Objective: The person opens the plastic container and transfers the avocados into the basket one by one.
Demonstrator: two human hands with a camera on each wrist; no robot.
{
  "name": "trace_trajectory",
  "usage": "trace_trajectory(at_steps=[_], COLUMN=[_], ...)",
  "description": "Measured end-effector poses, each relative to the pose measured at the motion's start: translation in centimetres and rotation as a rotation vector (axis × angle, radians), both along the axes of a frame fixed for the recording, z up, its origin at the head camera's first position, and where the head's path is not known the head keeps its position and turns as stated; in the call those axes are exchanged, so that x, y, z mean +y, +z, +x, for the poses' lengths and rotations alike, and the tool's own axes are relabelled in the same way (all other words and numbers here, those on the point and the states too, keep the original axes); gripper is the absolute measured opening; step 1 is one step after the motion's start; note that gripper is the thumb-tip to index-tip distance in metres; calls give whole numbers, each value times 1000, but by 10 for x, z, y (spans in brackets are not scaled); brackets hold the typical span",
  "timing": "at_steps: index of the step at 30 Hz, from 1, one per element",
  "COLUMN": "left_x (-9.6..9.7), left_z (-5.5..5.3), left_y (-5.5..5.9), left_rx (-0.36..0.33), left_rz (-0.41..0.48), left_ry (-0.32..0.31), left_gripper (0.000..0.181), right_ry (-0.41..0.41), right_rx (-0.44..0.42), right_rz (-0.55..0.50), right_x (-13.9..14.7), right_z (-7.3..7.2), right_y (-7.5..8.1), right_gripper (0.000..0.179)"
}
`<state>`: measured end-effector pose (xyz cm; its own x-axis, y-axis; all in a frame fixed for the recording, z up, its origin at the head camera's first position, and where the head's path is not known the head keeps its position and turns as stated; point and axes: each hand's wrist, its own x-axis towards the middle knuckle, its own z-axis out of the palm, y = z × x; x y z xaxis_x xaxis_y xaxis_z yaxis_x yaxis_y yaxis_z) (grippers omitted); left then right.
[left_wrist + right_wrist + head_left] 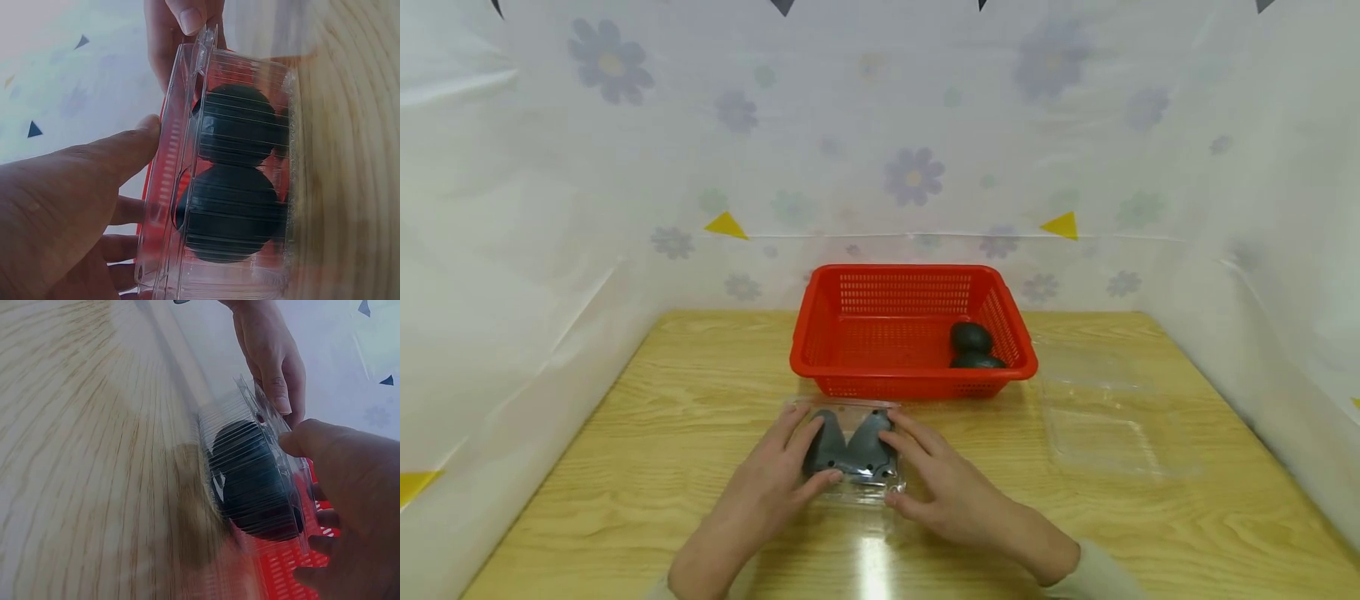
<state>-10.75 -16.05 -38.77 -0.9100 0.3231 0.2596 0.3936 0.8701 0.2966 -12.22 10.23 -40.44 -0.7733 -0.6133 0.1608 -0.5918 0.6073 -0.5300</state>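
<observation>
A transparent plastic clamshell box sits on the table in front of the basket, its lid lying down over two dark, smooth, avocado-like fruits. In the left wrist view these fruits show side by side through the ribbed wall. My left hand rests on the lid's left side with fingers spread and thumb near the front edge. On the right side, my right hand touches the lid with extended fingers, its thumb at the front right corner. Both thumbs lie along the lid's rim in the wrist views.
Behind the box stands a red plastic basket with two more dark fruits in its right part. Another transparent plastic container lies spread out at the right of the table. Pale flowered sheeting encloses the back and sides.
</observation>
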Motion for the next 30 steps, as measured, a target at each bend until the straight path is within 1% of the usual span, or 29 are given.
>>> trace_trajectory(at_steps=[5,10,13,20,23,30], left_x=[7,14,19,30,34,43], left_z=[-1,-3,-3,-3,-4,-5], left_y=[1,2,3,5,5,4], left_rx=[-11,23,27,-11,-13,18], left_rz=[-5,-2,-2,-16,-18,-36], left_ry=[-10,-33,-37,-30,-33,-60], left_gripper=[74,73,73,73,73,73], right_ry=[-11,-23,-35,-58,-63,-77], right_rx=[22,49,54,36,30,51], right_rz=[3,-12,-15,-43,-55,-57], right_x=[7,14,18,27,31,41], right_z=[0,1,2,4,4,4], right_y=[-3,-5,-5,-7,-9,-12], right_gripper=[70,68,68,69,69,70])
